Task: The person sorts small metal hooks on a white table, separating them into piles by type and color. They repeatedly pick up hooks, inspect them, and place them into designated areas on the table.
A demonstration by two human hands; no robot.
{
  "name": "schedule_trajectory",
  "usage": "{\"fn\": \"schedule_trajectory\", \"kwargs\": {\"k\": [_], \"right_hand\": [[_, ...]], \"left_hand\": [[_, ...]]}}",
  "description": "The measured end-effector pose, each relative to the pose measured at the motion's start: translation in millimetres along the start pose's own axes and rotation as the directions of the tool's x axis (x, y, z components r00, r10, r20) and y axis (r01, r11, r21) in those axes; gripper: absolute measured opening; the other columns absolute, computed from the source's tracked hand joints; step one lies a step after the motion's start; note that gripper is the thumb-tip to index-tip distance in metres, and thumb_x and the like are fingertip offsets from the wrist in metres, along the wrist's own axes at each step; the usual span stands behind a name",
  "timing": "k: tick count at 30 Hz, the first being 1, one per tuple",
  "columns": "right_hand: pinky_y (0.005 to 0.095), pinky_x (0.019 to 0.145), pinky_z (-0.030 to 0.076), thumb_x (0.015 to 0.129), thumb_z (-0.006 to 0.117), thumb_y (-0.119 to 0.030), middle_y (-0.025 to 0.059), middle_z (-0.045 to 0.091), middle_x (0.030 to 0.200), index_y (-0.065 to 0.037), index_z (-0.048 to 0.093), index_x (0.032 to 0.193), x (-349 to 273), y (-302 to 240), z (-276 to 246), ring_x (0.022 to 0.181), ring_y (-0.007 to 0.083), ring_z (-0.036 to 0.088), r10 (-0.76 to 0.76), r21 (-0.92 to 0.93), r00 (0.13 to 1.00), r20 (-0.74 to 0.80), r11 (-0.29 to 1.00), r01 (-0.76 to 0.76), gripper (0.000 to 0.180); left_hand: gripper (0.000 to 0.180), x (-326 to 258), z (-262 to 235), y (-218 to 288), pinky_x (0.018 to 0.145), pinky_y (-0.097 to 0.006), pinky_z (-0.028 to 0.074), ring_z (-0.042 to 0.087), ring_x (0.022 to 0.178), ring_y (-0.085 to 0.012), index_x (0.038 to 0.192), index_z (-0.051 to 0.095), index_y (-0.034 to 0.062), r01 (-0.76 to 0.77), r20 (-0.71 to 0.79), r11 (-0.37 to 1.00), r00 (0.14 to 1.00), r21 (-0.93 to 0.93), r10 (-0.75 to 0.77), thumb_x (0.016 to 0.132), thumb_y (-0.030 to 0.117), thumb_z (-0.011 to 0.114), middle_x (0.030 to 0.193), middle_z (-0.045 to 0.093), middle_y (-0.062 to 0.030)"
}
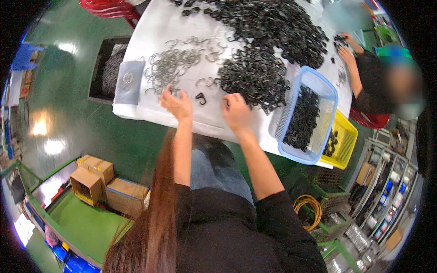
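Note:
My left hand [176, 103] is at the near edge of a scattered pile of thin, silvery curved clips [175, 63], its fingers apart and its fingertips by the nearest clips. My right hand [237, 112] is closed beside a heap of black curved parts [252, 75]. A small black part [226, 103] shows at its fingertips, its exact shape blurred. Between my hands a single black hook-shaped piece [200, 97] lies on the white-covered table [207, 119]. A few loose silvery clips [205, 82] lie beyond that piece.
A light blue basket [324, 125] of black parts stands right, overlapping a yellow basket [349, 139]. A larger black heap [277, 27] covers the far table. A clear plastic bag [129, 84] lies at the left edge. Across the right corner, another person's hands [349, 51] handle black parts.

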State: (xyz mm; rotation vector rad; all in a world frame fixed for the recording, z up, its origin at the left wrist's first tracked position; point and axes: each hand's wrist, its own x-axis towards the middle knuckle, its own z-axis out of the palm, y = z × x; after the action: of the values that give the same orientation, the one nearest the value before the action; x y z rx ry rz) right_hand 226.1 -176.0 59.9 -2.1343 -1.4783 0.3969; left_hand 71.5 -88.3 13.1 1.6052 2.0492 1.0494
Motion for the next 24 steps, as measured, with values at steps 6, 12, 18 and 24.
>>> {"fn": "schedule_trajectory", "kwargs": {"k": [6,12,18,24], "right_hand": [[0.0412,0.075,0.049,0.071,0.073,-0.028,0.012,0.054,0.1,-0.004,0.055,0.098,23.3,-47.3,80.4,0.095,0.0294,0.058,0.322,-0.27,0.909,0.264,0.93,-0.251,0.04],[0.0415,0.072,0.048,0.069,0.075,-0.027,0.012,0.062,0.094,-0.002,0.058,0.091,32.5,-38.0,80.3,0.087,0.0299,0.062,0.382,-0.204,0.859,0.342,0.922,-0.329,0.037],[0.0291,0.063,0.046,0.073,0.074,-0.019,0.0036,0.066,0.081,-0.002,0.063,0.09,39.9,-31.6,53.8,0.075,0.0126,0.062,0.403,0.501,0.796,0.451,0.624,-0.599,0.027],[0.026,0.066,0.053,0.078,0.069,-0.01,0.0043,0.065,0.088,0.0,0.063,0.101,36.4,-42.6,16.4,0.077,0.0131,0.062,0.443,0.834,0.804,0.397,0.191,-0.518,0.025]], "left_hand": [[0.043,13.3,-24.6,-62.4,0.085,-0.048,0.036,0.042,0.109,-0.033,0.106,0.054,0.012,0.122,0.096,0.936,0.982,0.329,-0.162,0.07,0.026,0.072,0.113,0.049,-0.0105],[0.029,31.3,-27.3,-63.2,0.078,-0.042,0.041,0.055,0.09,-0.0256,0.095,0.059,0.0084,0.122,0.236,0.98,0.959,0.159,-0.158,0.072,0.02,0.071,0.091,0.061,-0.0068],[0.015,39.2,-30.1,-45.6,0.067,-0.025,0.049,0.062,0.072,-0.0125,0.093,0.062,0.0007,0.197,0.238,0.909,0.965,-0.368,-0.113,0.079,0.004,0.065,0.081,0.066,-0.0078],[0.015,-6.5,-5.4,41.1,0.067,-0.023,0.048,0.059,0.074,-0.01,0.097,0.066,0.0026,0.556,0.663,0.635,0.743,-0.537,-0.089,0.083,0.008,0.064,0.085,0.065,-0.0033]]}}
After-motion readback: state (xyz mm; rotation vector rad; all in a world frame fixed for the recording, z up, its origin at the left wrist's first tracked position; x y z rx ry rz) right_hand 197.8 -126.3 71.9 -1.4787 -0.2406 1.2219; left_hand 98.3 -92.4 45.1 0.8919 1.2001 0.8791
